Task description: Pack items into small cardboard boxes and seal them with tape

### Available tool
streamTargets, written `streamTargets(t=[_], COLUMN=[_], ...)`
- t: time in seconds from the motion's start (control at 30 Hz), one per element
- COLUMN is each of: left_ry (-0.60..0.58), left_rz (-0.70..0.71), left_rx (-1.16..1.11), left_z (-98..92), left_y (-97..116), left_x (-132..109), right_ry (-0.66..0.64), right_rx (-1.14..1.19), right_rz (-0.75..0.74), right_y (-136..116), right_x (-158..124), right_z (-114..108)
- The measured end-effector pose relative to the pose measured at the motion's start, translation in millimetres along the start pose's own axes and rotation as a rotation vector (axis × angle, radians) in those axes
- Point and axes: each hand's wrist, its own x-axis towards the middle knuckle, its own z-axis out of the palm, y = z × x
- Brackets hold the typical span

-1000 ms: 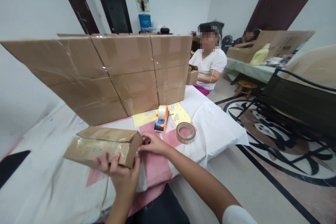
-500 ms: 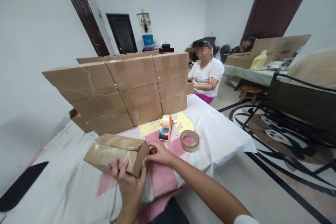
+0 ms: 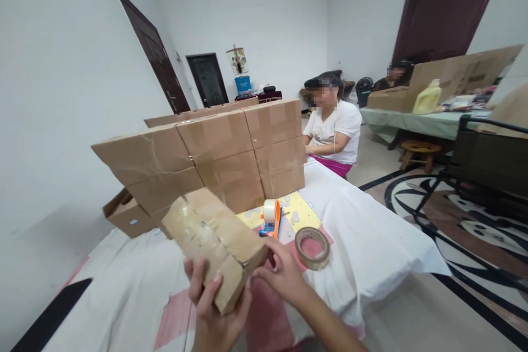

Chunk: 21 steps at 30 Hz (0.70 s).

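Note:
A small brown cardboard box [image 3: 210, 231] with shiny tape along its seam is tilted above the cloth-covered table [image 3: 124, 291]. My left hand [image 3: 218, 302] grips its near lower side, with fingers on the taped face and the thumb at the end. My right hand [image 3: 284, 275] is at the box's right end, fingers curled in a pinch at the edge; whatever lies between the fingertips is hidden. Just beyond that hand rest a roll of brown tape [image 3: 312, 248] and an orange and blue tape dispenser [image 3: 272, 217] with a pale roll.
Large stacked cardboard boxes [image 3: 223, 154] form a wall across the table's far side. An open carton [image 3: 130, 217] stands at the left, and a black flat object [image 3: 58, 313] lies nearer. Behind the stack sits a person in a white shirt [image 3: 334, 126]. A dark chair [image 3: 482, 159] is at right.
The box has been raised and turned, its right end swinging down toward me. Both hands have moved with it. The camera view has shifted a little.

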Motion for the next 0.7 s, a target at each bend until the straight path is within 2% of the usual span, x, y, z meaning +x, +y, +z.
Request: streamTargets(t=[0.07, 0.17, 0.23, 0.37, 0.47, 0.53, 0.6, 0.7], left_ry=[0.001, 0.02, 0.006, -0.142, -0.32, -0.432, -0.503, -0.514], left_rz=[0.024, 0.142, 0.23, 0.3, 0.328, 0.284, 0.177, -0.033], left_rx=[-0.123, -0.369, -0.503, -0.755, -0.831, -0.825, -0.794, -0.712], left_z=[23.9, 78.7, 126.0, 231.9, 305.6, 345.3, 376.0, 408.0], left_y=[20.0, 53.9, 76.2, 109.2, 112.9, 104.8, 92.3, 75.0], left_x=[20.4, 49.4, 67.0, 96.5, 100.4, 89.0, 70.4, 46.7], right_ry=[0.136, 0.372, 0.516, 0.735, 0.776, 0.741, 0.671, 0.564], right_rx=[-0.089, -0.306, -0.441, -0.591, -0.646, -0.687, -0.708, -0.713], right_rz=[-0.064, -0.141, -0.16, -0.1, -0.015, 0.068, 0.169, 0.282], right_y=[-16.6, -33.0, -35.9, -22.2, 7.8, 36.8, 68.4, 109.7], right_x=[-5.3, -13.4, -16.1, -9.0, 4.9, 16.9, 32.6, 64.8], right_z=[-34.1, -101.0, -150.3, -240.3, -285.8, -303.8, -315.1, -326.7])
